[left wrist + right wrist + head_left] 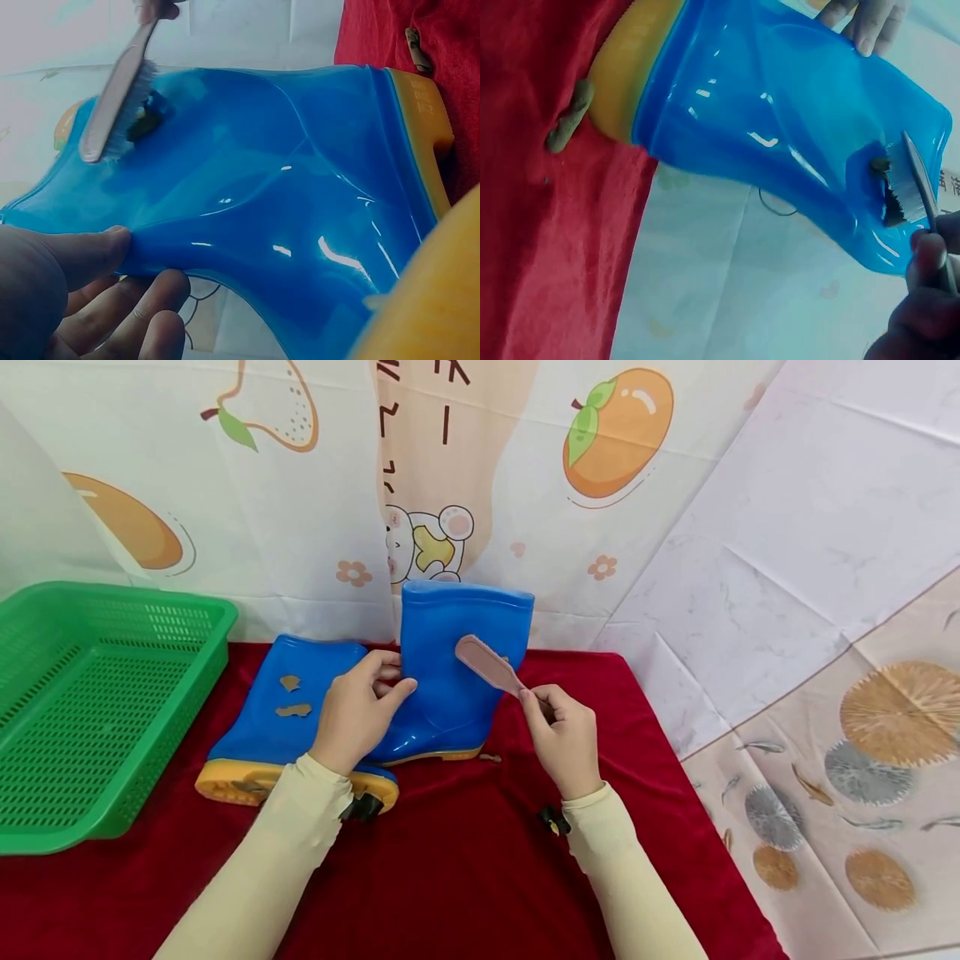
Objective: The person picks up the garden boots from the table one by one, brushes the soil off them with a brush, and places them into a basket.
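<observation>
A blue rain boot (461, 618) with a yellow sole stands upright on the red cloth. My left hand (358, 710) grips the left edge of its shaft, thumb on the near side and fingers behind, as the left wrist view shows. My right hand (564, 739) pinches the handle of a pinkish-brown brush (487, 662). In the right wrist view the white bristles (904, 184) are against the shaft, beside a brown mud patch (893, 208). A second blue boot (318, 660) lies on its side at the left, with brown patches (293, 710) on it.
A green perforated basket (225, 635) stands at the left. A small brown lump (571, 116) lies on the red cloth (465, 877) beside the upright boot's sole. Behind the boots hangs a printed white curtain (300, 527).
</observation>
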Motion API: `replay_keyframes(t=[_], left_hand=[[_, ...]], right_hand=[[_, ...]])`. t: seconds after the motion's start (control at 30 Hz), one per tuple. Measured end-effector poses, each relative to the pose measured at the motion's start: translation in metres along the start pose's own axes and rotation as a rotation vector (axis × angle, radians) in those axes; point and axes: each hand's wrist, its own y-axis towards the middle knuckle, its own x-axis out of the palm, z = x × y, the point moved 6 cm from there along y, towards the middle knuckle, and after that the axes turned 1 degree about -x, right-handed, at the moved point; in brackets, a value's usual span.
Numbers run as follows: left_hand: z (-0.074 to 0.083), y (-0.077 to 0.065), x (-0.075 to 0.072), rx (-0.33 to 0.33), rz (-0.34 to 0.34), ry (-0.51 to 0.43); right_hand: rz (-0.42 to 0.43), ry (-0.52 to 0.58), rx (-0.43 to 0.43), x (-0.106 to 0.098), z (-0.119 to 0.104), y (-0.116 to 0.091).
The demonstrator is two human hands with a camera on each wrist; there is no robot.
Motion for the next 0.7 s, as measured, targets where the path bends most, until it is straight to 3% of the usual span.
replay_keyframes(t=[0.23, 0.7], left_hand=[[-0.001, 0.001, -0.001, -0.007, 0.006, -0.010], [-0.002, 0.002, -0.002, -0.009, 0.005, -0.016]], right_hand=[[-0.119, -0.096, 0.082, -0.003, 0.002, 0.002], [-0.282, -0.207, 0.227, -0.032, -0.010, 0.005]])
